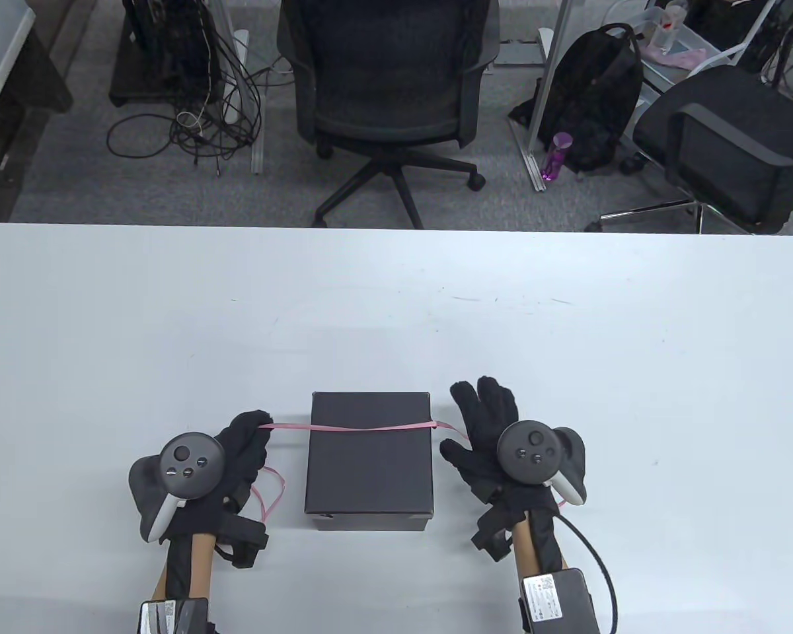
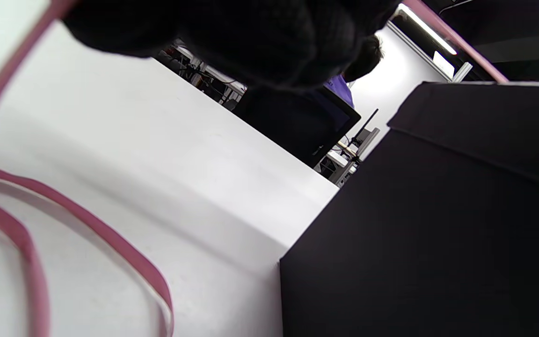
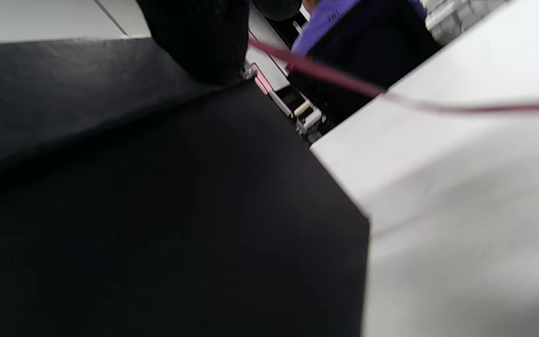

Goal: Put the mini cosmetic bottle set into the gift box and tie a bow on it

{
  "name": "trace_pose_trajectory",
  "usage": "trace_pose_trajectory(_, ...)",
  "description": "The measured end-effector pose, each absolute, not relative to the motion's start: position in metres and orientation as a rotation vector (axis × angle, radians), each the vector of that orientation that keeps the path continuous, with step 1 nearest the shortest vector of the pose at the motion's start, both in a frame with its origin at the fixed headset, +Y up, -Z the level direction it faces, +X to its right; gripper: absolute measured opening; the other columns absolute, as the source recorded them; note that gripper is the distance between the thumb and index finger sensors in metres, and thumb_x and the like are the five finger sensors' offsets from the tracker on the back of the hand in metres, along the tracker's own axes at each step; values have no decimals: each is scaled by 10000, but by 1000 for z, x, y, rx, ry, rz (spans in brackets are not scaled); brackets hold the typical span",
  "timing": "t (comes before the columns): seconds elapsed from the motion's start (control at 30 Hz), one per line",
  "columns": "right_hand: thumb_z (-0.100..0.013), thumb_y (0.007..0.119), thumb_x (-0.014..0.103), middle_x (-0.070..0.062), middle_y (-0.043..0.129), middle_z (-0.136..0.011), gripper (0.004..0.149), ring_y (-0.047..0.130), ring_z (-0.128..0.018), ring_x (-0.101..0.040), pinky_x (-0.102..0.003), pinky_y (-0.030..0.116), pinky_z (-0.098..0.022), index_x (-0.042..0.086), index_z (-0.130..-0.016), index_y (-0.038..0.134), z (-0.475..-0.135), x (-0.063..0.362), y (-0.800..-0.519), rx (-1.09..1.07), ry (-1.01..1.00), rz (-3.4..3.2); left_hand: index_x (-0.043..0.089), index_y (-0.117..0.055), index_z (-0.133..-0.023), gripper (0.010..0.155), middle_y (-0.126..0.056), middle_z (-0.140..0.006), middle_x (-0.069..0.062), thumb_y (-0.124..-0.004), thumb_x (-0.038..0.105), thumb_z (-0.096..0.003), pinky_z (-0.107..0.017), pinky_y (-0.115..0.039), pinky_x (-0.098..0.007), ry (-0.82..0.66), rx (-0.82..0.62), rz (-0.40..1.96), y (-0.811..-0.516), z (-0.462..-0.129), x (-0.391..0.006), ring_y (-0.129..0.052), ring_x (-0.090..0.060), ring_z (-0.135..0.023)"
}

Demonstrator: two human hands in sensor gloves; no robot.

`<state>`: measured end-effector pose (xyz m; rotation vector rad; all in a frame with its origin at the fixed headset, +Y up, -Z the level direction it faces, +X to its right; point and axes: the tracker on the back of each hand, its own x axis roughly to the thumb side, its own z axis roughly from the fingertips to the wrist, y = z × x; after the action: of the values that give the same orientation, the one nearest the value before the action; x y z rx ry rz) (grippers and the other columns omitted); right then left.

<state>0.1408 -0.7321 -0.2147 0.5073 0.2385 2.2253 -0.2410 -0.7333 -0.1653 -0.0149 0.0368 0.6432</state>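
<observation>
A closed black gift box (image 1: 369,462) stands near the table's front edge, between my hands. A thin pink ribbon (image 1: 363,428) lies taut across its lid from side to side. My left hand (image 1: 254,426) is just left of the box, with its curled fingers pinching the ribbon's left end. The slack ribbon (image 2: 110,238) loops on the table under that hand, beside the box's side wall (image 2: 438,224). My right hand (image 1: 479,409) hovers right of the box with fingers straight and spread. The ribbon's right tail (image 3: 335,77) trails past it, with nothing gripped. The bottle set is not visible.
The white table (image 1: 568,343) stretches wide around the box. Beyond its far edge stand two office chairs (image 1: 396,86), a black backpack (image 1: 595,99) and a purple bottle (image 1: 555,157) on the floor. A person in purple (image 3: 344,23) shows in the wrist views.
</observation>
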Motion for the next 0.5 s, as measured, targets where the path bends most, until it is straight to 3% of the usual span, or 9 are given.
trace_pose_trajectory(0.07,-591,667,214,-480,171,-1068,543,167,-870,-703,-828,374,-583,-29,-1062,551,-216,143,-741,461,260,2047,281,-747,-978,436,-932,-633,97,-624,435,-589,-381,-894,-384,19,-27,659,-735,-166,-239,-983,-121,-329)
trace_pose_trajectory(0.13,-575,654,173,-470,366,-1070,416,315,-889,-712,-824,419,-574,-26,-940,671,-215,149,-743,388,199,1899,291,-736,-984,434,-924,-703,84,-620,431,-590,-455,-888,-420,-10,-31,684,-734,-166,-238,-1007,-156,-432)
trace_pose_trajectory(0.2,-570,620,150,-462,492,-1045,418,583,-866,-672,-770,550,-583,-46,-938,636,-215,155,-741,396,203,1771,288,-732,-982,429,-921,-790,69,-611,417,-591,-539,-867,-476,-44,-35,743,-733,-166,-237,-1033,-227,-579)
trace_pose_trajectory(0.27,-568,599,129,-438,609,-1000,420,844,-761,-482,-643,740,-539,-60,-943,605,-213,161,-734,390,215,1690,269,-718,-981,424,-917,-853,35,-601,395,-593,-576,-854,-503,-81,-42,850,-730,-165,-237,-1036,-277,-670)
trace_pose_trajectory(0.3,-567,596,126,-419,663,-972,419,915,-681,-387,-570,805,-494,-57,-944,601,-212,162,-732,394,210,1688,263,-713,-981,423,-920,-852,32,-598,388,-593,-573,-860,-499,-86,-38,872,-730,-165,-237,-1042,-275,-666)
trace_pose_trajectory(0.33,-566,596,125,-388,748,-909,416,965,-510,-237,-447,871,-391,-50,-944,605,-211,166,-725,399,197,1720,255,-697,-988,425,-919,-862,14,-592,378,-595,-575,-861,-502,-97,-18,932,-727,-164,-238,-1044,-279,-674)
trace_pose_trajectory(0.4,-576,590,142,-291,856,-805,411,914,-285,-104,-305,862,-223,-4,-960,605,-207,170,-716,394,178,1835,238,-688,-988,427,-941,-802,26,-589,369,-594,-541,-886,-475,-94,16,957,-724,-163,-239,-1064,-237,-601)
trace_pose_trajectory(0.5,-589,601,137,-168,925,-583,456,872,-162,-63,-256,835,-116,58,-1038,590,-200,176,-703,326,54,2125,232,-667,-998,432,-912,-659,101,-581,369,-597,-386,-898,-382,-68,28,906,-722,-161,-240,-997,-110,-341)
